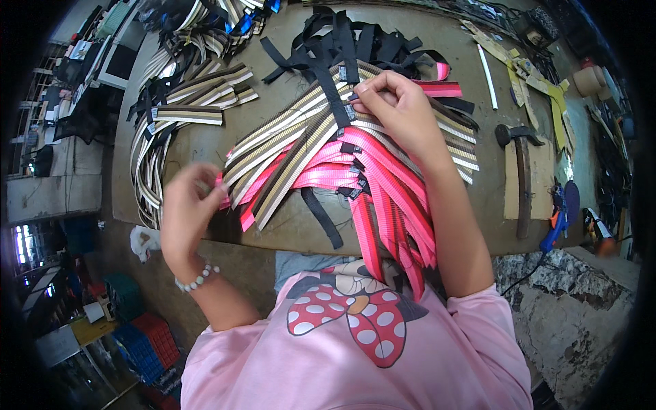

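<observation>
Looking down from the head camera, the only view, I see two bare hands working over a brown table point(273, 240). The right hand point(404, 113) has its fingers bent, thumb and forefinger brought together on a small dark tab point(353, 98) at the upper middle of the striped straps point(294, 160). The left hand point(184, 208) is half curled and blurred, its thumb and forefinger at the end of a pink strap point(223, 190) by the pile's left edge; they touch it, though I can't tell how firmly it is pinched.

The tan, brown and white straps lie fanned across the middle of the table, over a bundle of pink straps point(400, 174), some of which hang past the near edge toward the person. Both sorts overlap too much for me to count.

There is one heap of black straps point(355, 44) behind them, and one loose black strap point(321, 219) nearer the person. A second group of striped straps point(198, 99) lies to the left, likewise too tangled to number.

On the right I count one hammer point(523, 181) resting on one piece of cardboard point(540, 174), one white stick point(488, 76), and one blue glue gun point(555, 225) by the table's edge. One beaded bracelet point(198, 279) circles the left wrist.
</observation>
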`<control>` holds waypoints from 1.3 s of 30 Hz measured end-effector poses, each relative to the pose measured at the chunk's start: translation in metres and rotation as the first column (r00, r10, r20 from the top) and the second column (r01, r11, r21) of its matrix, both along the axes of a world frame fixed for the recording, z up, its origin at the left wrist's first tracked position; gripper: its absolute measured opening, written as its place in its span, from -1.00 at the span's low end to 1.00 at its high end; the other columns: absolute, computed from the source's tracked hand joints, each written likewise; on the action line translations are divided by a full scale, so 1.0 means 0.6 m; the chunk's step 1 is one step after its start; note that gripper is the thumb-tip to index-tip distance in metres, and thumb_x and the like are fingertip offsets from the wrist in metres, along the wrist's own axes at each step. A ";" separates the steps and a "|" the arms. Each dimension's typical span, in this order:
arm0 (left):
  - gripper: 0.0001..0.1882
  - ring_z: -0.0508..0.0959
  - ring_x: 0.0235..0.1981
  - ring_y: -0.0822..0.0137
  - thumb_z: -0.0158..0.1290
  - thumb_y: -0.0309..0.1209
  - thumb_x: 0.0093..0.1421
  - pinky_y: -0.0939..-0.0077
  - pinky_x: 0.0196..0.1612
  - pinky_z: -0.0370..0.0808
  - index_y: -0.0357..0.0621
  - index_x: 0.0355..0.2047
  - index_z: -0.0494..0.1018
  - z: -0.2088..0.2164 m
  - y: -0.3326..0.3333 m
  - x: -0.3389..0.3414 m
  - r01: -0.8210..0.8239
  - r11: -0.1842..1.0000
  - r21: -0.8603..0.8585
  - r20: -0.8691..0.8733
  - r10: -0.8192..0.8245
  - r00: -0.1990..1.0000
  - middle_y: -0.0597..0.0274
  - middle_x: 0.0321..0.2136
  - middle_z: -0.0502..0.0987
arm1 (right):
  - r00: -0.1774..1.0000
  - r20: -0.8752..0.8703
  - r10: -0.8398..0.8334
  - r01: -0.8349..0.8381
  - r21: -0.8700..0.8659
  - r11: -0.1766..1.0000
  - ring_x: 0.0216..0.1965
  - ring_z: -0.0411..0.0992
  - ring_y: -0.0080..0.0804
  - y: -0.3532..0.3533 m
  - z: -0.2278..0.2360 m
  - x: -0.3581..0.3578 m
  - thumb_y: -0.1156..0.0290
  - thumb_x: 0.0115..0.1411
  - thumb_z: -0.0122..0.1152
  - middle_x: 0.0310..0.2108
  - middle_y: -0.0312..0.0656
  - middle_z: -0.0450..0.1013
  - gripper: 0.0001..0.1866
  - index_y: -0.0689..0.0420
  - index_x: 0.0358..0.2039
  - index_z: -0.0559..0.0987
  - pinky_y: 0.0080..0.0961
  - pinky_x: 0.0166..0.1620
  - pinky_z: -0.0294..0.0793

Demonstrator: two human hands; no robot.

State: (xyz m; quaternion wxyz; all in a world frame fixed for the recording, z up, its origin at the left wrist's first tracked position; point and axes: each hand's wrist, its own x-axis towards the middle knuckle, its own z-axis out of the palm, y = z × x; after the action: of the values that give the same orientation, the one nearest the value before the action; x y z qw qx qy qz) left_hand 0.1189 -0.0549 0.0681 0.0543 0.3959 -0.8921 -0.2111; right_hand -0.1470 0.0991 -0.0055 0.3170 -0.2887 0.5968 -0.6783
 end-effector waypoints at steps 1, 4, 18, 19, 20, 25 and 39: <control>-0.81 0.46 -0.47 0.33 0.17 -0.50 0.13 0.45 -0.38 0.42 -0.31 -0.26 0.48 0.019 0.017 -0.015 -0.089 0.977 -0.193 -0.051 0.081 0.995 0.11 -0.37 0.52 | 0.999 -0.033 0.002 -0.002 0.009 1.000 -0.29 0.54 -0.51 0.000 0.001 0.001 0.40 0.27 0.17 -0.36 -0.15 0.52 -0.79 0.32 -0.30 0.45 -0.63 -0.21 0.55; -0.71 0.58 -0.23 0.24 0.21 -0.42 0.12 0.43 -0.19 0.52 -0.27 -0.16 0.53 0.000 0.059 -0.107 -0.017 1.000 -0.007 -0.515 0.011 0.857 0.06 -0.24 0.56 | 0.999 0.032 -0.018 0.018 -0.020 1.000 -0.30 0.54 -0.53 -0.001 0.007 0.006 0.41 0.27 0.18 -0.36 -0.16 0.52 -0.80 0.31 -0.30 0.46 -0.65 -0.21 0.55; -0.80 0.54 -0.40 0.37 -0.06 -0.47 0.34 0.53 -0.32 0.45 -0.27 -0.11 0.48 0.011 0.085 -0.163 0.196 0.980 -0.040 -0.653 -0.174 0.737 0.18 -0.35 0.57 | 0.891 0.415 0.185 0.085 -0.552 0.830 -0.16 0.53 -0.32 0.084 0.053 -0.104 0.37 0.32 0.09 -0.15 0.04 0.50 -0.79 0.28 -0.21 0.52 -0.46 -0.08 0.61; -0.80 0.52 -0.39 0.50 -0.08 -0.47 0.35 0.62 -0.34 0.43 -0.26 -0.11 0.48 0.015 0.084 -0.160 0.210 0.960 0.184 -0.752 0.000 0.660 0.28 -0.34 0.57 | 0.866 0.414 0.281 0.037 -0.614 0.789 -0.14 0.53 -0.29 0.085 0.054 -0.099 0.37 0.33 0.08 -0.12 0.07 0.49 -0.78 0.28 -0.20 0.51 -0.45 -0.06 0.60; -0.79 0.48 -0.38 0.60 -0.04 -0.44 0.34 0.72 -0.37 0.40 -0.24 -0.08 0.49 0.014 0.080 -0.166 0.250 0.934 0.255 -0.798 0.057 0.600 0.39 -0.31 0.54 | 0.829 0.398 0.394 -0.016 -0.686 0.727 -0.12 0.53 -0.26 0.082 0.057 -0.093 0.37 0.33 0.07 -0.10 0.10 0.48 -0.78 0.28 -0.19 0.51 -0.44 -0.04 0.60; -0.73 0.61 -0.34 0.01 0.06 -0.36 0.22 0.28 -0.19 0.49 -0.39 -0.26 0.53 -0.060 0.061 -0.206 0.087 0.973 0.212 -0.369 -0.002 0.929 -0.19 -0.36 0.57 | 0.972 0.211 0.106 -0.005 -0.431 0.902 -0.17 0.54 -0.37 0.030 0.040 -0.023 0.40 0.32 0.11 -0.19 -0.01 0.51 -0.84 0.26 -0.26 0.47 -0.49 -0.05 0.58; -0.90 0.49 -0.32 -0.03 0.12 -0.51 0.14 0.16 -0.20 0.42 -0.33 -0.38 0.48 -0.087 0.110 -0.224 0.217 0.968 -0.126 -0.497 -0.251 0.831 -0.03 -0.38 0.46 | 0.963 -0.261 -0.059 0.086 0.094 0.992 -0.31 0.51 -0.56 0.010 0.016 0.004 0.44 0.28 0.17 -0.31 -0.22 0.49 -0.84 0.31 -0.29 0.50 -0.63 -0.18 0.56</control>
State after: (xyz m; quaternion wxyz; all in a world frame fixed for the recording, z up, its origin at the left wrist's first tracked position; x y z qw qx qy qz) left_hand -0.0155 0.0109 0.0161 0.2742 0.2119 -0.8939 -0.2844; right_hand -0.1444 0.1050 0.0038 0.2260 -0.3354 0.6778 -0.6141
